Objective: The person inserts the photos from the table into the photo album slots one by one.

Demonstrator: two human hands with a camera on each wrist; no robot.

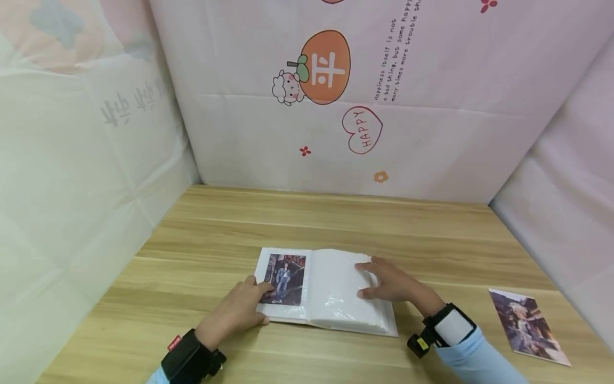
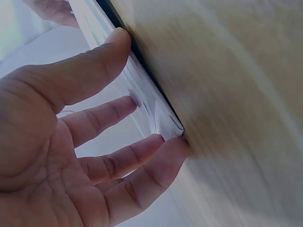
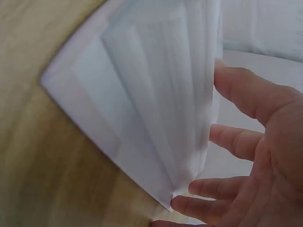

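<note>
An open photo album [image 1: 345, 288] lies on the wooden table. Its left page carries a photo [image 1: 288, 280] of a standing person in a clear sleeve; the right page is a blank white sleeve over a thick stack of pages [image 3: 161, 94]. With spread fingers my left hand [image 1: 240, 304] touches the album's left side, the thumb by the lower edge and one fingertip over the photo's margin. My right hand [image 1: 390, 280] rests on the right page near its outer edge, thumb and fingers apart and lightly bent.
A loose photo [image 1: 527, 326] lies on the table [image 1: 230, 229] to the right, beyond my right forearm. Printed white cloth [image 1: 240, 133] stands at the back and on both sides. A strapped device [image 1: 448, 328] sits on each wrist.
</note>
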